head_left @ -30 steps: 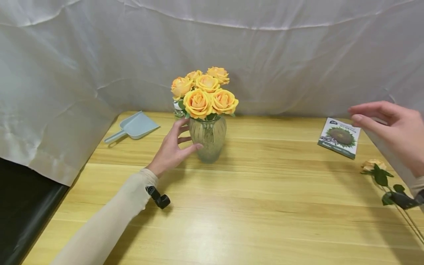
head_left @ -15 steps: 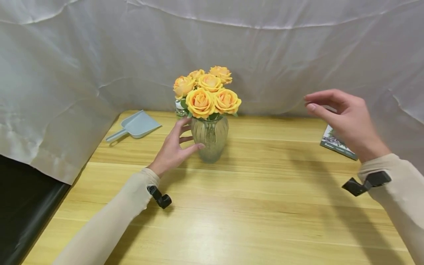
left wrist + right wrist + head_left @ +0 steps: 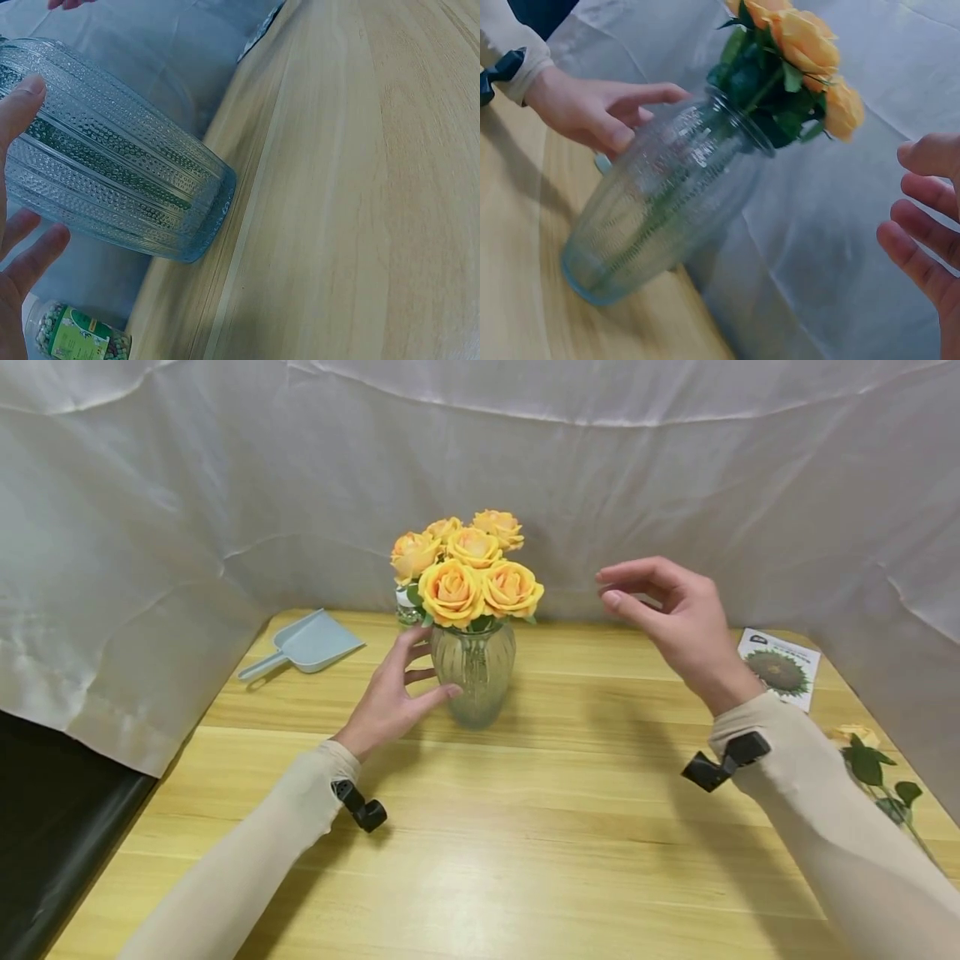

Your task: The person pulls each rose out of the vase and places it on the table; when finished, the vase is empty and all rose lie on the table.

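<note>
A ribbed clear glass vase [image 3: 474,681] stands upright on the wooden table and holds a bunch of yellow-orange roses [image 3: 468,564]. My left hand [image 3: 393,693] holds the vase by its left side, thumb on the front and fingers around the back. In the left wrist view the thumb [image 3: 22,105] lies against the ribbed glass [image 3: 112,150]. Green stems show through the vase wall [image 3: 652,217] in the right wrist view. My right hand [image 3: 686,627] hovers right of the roses, its fingers loosely bent and nothing between them.
A light blue dustpan [image 3: 311,643] lies at the back left. Behind the vase stands a small labelled jar [image 3: 407,607], its contents greenish [image 3: 82,334]. At the right are a sunflower seed packet [image 3: 780,668] and a loose rose [image 3: 870,764]. Grey cloth [image 3: 637,485] hangs behind the table.
My right hand has moved left from above the seed packet and loose rose towards the vase. The left hand has stayed on the vase, which has not moved.
</note>
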### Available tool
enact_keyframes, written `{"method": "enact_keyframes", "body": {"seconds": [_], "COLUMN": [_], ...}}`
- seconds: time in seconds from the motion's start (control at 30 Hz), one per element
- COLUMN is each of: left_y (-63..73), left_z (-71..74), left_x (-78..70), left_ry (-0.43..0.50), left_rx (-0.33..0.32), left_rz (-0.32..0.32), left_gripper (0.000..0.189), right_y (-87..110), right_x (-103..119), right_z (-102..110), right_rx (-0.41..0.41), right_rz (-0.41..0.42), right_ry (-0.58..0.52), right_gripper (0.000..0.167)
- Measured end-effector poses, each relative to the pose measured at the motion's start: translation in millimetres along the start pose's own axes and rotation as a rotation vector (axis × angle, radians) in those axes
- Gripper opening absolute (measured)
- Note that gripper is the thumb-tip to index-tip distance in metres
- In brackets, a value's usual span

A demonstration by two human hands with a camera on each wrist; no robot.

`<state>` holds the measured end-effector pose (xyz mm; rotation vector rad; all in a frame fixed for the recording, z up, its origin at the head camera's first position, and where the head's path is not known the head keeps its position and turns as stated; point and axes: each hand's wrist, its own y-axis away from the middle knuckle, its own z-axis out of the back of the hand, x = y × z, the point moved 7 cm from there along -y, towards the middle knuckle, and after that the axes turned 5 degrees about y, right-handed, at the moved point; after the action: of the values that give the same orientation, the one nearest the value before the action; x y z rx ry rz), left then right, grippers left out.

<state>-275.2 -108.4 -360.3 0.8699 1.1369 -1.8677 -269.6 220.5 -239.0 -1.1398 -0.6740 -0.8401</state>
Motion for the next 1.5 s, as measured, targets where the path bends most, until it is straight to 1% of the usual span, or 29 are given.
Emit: {"method": "enact_keyframes", "body": {"seconds": [0.2,0.43,0.57,0.67,0.77,0.8,0.87,1.03,1.1,1.17,1.2,1.3,1.4,1.5], "left_y": [-0.2,-1.6,-1.6,-1.4,-1.5,-1.4,-1.2,-0.1,0.4,0.8,1.0,1.5,1.1,0.2], "left_z": [1.4,0.7,1.1,1.5,1.3,1.2,0.9,1.4,1.6,1.5,1.2,0.3,0.1,0.9], "left_x": [0.1,2.0,1.7,1.0,0.8,0.9,1.3,1.4,1.7,2.2,2.3,2.9,3.0,3.3], "left_ry": [-0.001,-0.002,-0.003,-0.003,-0.001,0.001,0.005,0.012,0.014,0.016,0.016,0.015,0.016,0.015], "left_rx": [-0.005,0.000,0.000,-0.002,-0.002,-0.002,0.001,-0.001,-0.002,-0.002,-0.001,0.001,-0.001,-0.007], "left_rz": [-0.009,-0.006,-0.006,-0.012,-0.018,-0.017,-0.014,-0.007,-0.008,-0.010,-0.009,-0.007,-0.006,-0.008], "left_gripper": [0.092,0.093,0.092,0.092,0.092,0.092,0.092,0.091,0.090,0.090,0.091,0.092,0.093,0.094], "right_y": [-5.3,-3.5,-3.4,-3.9,-4.2,-4.5,-5.3,-7.4,-7.9,-8.0,-8.0,-8.7,-10.8,-13.9], "right_x": [-3,-6,-5,-5,-7,-8,-8,-6,-4,-3,-2,-1,2,8], "right_z": [-30,-62,-79,-90,-98,-100,-102,-106,-107,-107,-108,-107,-103,-98], "right_rx": [0.045,0.119,0.148,0.168,0.183,0.185,0.186,0.171,0.167,0.165,0.161,0.137,0.091,0.035], "right_rz": [0.020,0.036,0.053,0.061,0.054,0.053,0.060,0.098,0.108,0.120,0.121,0.120,0.123,0.143], "right_ry": [-0.002,-0.078,-0.127,-0.132,-0.099,-0.085,-0.060,0.000,0.020,0.031,0.024,-0.051,-0.150,-0.184], "right_gripper": [0.025,0.018,0.017,0.023,0.034,0.037,0.036,0.019,0.018,0.019,0.021,0.022,0.021,0.020]}}
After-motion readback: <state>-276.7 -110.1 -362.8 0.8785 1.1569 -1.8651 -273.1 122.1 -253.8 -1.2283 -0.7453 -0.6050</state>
